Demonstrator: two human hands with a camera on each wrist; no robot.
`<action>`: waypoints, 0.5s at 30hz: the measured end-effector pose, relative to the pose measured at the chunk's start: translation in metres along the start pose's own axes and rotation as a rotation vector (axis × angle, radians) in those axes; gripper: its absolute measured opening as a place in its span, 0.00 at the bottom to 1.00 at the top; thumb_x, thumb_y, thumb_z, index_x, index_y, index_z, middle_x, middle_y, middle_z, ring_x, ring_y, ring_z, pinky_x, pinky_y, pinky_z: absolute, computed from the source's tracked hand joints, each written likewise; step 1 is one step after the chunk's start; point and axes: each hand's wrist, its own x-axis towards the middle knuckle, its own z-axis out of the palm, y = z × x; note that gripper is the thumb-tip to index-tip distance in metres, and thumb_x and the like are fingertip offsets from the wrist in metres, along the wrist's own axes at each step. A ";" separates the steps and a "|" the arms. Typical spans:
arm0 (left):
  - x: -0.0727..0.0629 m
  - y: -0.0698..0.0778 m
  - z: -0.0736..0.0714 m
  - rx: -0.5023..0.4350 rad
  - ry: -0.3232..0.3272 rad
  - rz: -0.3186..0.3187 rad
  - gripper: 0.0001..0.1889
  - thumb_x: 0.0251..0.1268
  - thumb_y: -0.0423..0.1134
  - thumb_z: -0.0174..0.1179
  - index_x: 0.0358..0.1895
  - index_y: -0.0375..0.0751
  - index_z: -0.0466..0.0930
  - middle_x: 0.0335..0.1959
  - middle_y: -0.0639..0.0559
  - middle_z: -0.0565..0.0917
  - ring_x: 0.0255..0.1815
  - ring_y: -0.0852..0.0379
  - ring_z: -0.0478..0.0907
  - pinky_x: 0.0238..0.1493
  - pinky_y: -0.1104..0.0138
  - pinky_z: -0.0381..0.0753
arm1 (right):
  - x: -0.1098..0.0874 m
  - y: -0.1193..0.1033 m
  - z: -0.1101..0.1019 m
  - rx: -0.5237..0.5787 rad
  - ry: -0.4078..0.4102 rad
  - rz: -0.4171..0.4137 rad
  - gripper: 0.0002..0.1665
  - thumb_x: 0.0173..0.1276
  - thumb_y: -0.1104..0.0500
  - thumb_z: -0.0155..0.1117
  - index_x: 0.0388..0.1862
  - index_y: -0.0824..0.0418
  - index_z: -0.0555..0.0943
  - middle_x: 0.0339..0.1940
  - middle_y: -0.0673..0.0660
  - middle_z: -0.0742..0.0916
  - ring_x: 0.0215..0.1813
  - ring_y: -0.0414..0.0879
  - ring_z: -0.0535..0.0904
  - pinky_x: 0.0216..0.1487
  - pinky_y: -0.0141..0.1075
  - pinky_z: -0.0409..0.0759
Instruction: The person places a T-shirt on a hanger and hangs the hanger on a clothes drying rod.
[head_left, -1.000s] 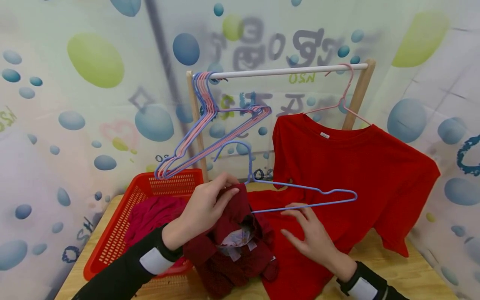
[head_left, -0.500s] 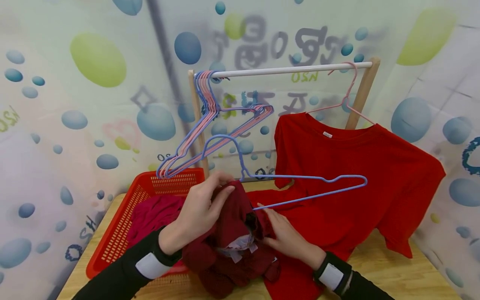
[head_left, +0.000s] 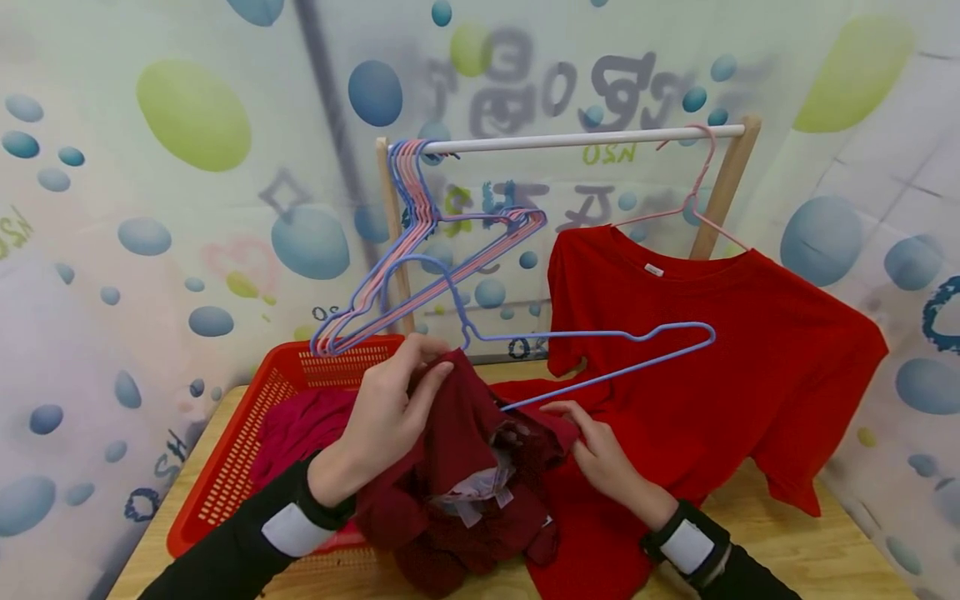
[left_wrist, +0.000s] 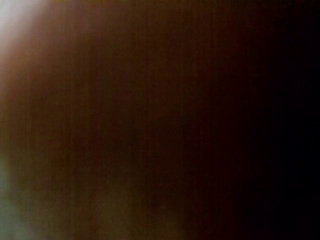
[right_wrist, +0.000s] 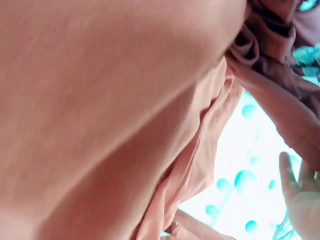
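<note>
In the head view my left hand (head_left: 382, 417) pinches the shoulder of a bunched maroon top (head_left: 459, 442) between thumb and fingers. A blue hanger (head_left: 570, 335) has its left end hidden inside that top; its hook and right arm stick out. My right hand (head_left: 611, 467) pinches the top's edge on the other side, just below the hanger's lower bar. White labels (head_left: 471, 510) show in the folds. Cloth (right_wrist: 100, 110) fills much of the right wrist view, with a hand (right_wrist: 304, 207) at its lower right. The left wrist view is too dark to read.
A rack with a white rail (head_left: 555, 143) stands behind. Several pink and blue hangers (head_left: 420, 229) hang at its left end, a red T-shirt (head_left: 675, 350) at its right. An orange-red basket (head_left: 217, 467) with crimson clothing (head_left: 300, 429) sits left on the wooden table (head_left: 780, 542).
My right hand reached in to the maroon top, then took its edge and drew it rightward. The hanger's hook shifted left and up as its right end tilted upward.
</note>
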 end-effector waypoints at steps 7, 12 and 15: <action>-0.004 -0.007 -0.003 0.008 0.022 -0.034 0.11 0.63 0.26 0.58 0.47 0.36 0.74 0.19 0.57 0.72 0.17 0.68 0.62 0.20 0.74 0.65 | -0.001 -0.002 -0.026 0.179 -0.027 -0.029 0.20 0.75 0.70 0.40 0.62 0.62 0.69 0.50 0.55 0.85 0.47 0.40 0.83 0.43 0.33 0.80; -0.008 -0.010 -0.005 0.018 0.028 -0.051 0.11 0.63 0.26 0.58 0.47 0.38 0.74 0.19 0.58 0.71 0.17 0.68 0.62 0.20 0.74 0.64 | 0.000 -0.010 -0.042 0.223 -0.020 -0.053 0.17 0.75 0.70 0.39 0.58 0.64 0.70 0.49 0.49 0.84 0.49 0.39 0.82 0.44 0.32 0.79; -0.011 -0.012 -0.008 0.025 0.039 -0.063 0.11 0.63 0.27 0.58 0.47 0.39 0.74 0.20 0.59 0.73 0.17 0.68 0.63 0.20 0.74 0.65 | 0.000 -0.016 -0.052 0.242 -0.023 -0.041 0.16 0.75 0.69 0.39 0.56 0.65 0.71 0.49 0.47 0.84 0.49 0.38 0.81 0.44 0.31 0.79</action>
